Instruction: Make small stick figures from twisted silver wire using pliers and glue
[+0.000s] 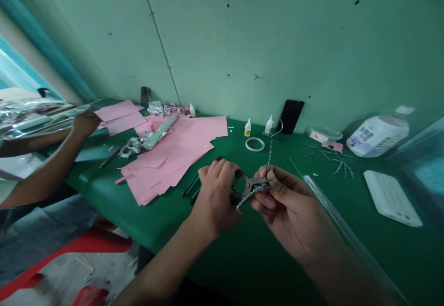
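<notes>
Left grip (218, 192) clasps pliers (249, 186); right grip (291, 204) pinches twisted wire (269, 156), 2 small dropper bottles (247, 128) beyond it

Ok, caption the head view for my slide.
Left hand grips pliers at twisted wire held in the right hand over a green tabletop.

Back wall (208, 33): lt. green, flat, w/ dk. slanting seam (158, 38) L of ctr. & sm. dk. spots (228, 5). Far L: blue strip (46, 40) beside pale post (33, 58); bright area (5, 63) beyond. Table (114, 204): dk. green top, against wall. Lower L: red furn. piece (93, 243), type unclear; floor (58, 273) lt. grey, littered. R edge: glossy bluish panel (425, 158), blurred. Lighting dim, cool.
</notes>
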A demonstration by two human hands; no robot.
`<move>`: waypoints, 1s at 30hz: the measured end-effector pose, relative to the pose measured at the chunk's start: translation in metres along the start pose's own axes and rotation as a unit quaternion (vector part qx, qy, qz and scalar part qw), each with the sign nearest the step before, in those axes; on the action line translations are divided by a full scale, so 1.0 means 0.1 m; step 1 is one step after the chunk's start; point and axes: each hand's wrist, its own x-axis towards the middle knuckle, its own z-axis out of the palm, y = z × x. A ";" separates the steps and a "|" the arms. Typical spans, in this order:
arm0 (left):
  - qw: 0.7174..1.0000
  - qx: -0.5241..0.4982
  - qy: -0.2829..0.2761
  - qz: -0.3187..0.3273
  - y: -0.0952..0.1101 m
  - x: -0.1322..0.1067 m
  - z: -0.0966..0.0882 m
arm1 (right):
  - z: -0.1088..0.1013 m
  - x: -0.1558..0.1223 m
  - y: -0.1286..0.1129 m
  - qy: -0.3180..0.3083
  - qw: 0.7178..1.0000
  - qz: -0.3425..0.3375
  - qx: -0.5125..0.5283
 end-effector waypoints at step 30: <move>0.856 -0.411 -0.021 -0.312 -0.01 -0.17 -0.12 | -0.14 0.00 0.00 0.019 0.951 -0.202 -0.233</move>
